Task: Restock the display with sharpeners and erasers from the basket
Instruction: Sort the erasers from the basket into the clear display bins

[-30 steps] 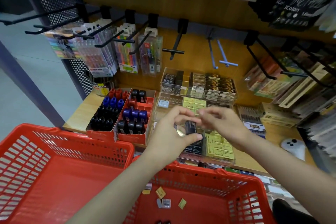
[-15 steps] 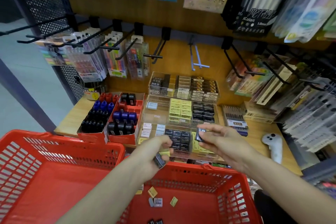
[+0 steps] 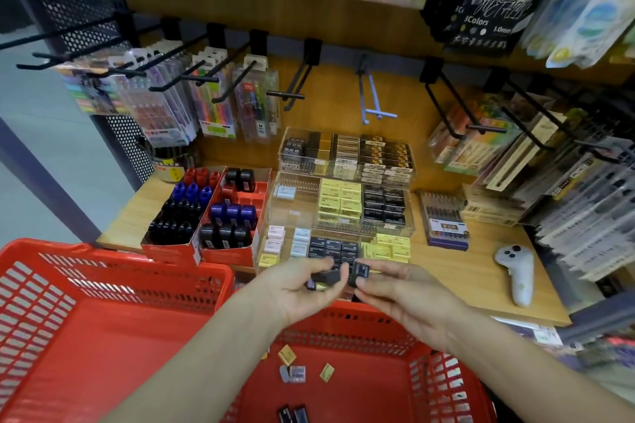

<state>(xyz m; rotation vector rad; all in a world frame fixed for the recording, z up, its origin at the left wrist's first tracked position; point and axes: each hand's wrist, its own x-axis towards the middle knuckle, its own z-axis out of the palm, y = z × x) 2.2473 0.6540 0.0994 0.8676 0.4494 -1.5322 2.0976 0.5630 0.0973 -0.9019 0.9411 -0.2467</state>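
- Sitting at far left: red basket [image 3: 103, 319], second red basket [image 3: 395, 371] beside it, loose erasers [image 3: 287, 355] and dark sharpeners [image 3: 293, 415] lying on its floor.
- Standing on counter [image 3: 481, 271]: red sharpener boxes [image 3: 206, 213], then clear eraser trays [image 3: 343, 209].
- Gripping dark sharpener [image 3: 324, 277], fingers curled: left hand [image 3: 302, 292].
- Pinching small black sharpener [image 3: 360, 271] at fingertips, above the trays' front edge: right hand [image 3: 405, 299].

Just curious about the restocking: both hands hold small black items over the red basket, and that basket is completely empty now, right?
Not empty. The head view shows a few small items on the floor of the red basket below the left hand and right hand. The rest is right.
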